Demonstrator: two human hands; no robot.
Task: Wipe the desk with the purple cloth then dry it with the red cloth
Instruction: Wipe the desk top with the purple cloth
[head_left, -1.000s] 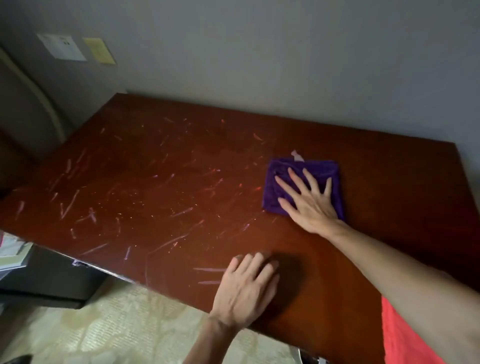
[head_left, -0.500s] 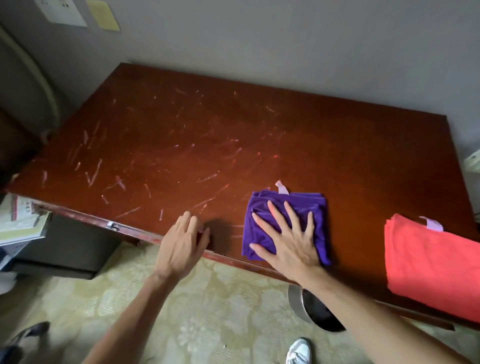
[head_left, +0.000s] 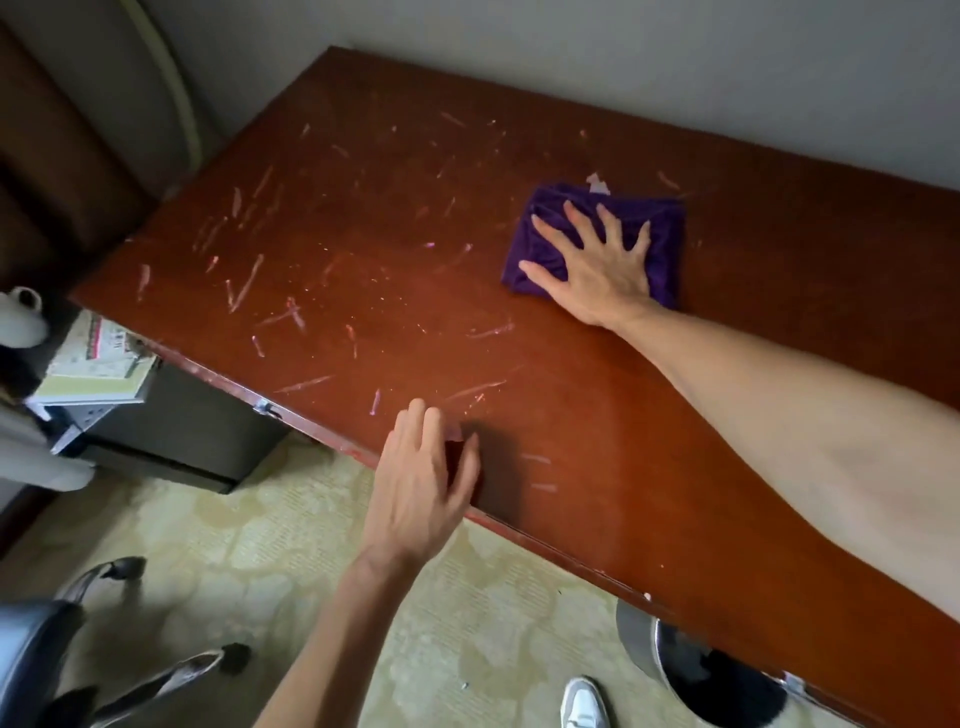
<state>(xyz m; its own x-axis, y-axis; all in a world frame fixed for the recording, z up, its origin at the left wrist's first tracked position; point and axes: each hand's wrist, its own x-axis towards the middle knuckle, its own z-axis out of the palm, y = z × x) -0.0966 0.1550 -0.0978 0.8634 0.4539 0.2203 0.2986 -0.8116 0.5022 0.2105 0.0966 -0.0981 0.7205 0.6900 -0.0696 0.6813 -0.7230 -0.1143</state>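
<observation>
A reddish-brown desk, streaked with pale scratches, is set against a grey wall. The purple cloth is pressed flat by the right hand, fingers spread. The left hand, fingers relaxed, rests at the near edge. Print on the booklets is unreadable.

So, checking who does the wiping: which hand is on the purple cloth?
The right hand, fingers spread flat on the cloth; the left hand rests at the desk edge.

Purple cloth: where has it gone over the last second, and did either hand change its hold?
The right hand slid the purple cloth from mid-desk to the near edge, then back toward the wall. It stays flat on the cloth throughout. The left hand stays open at the desk front edge.
</observation>
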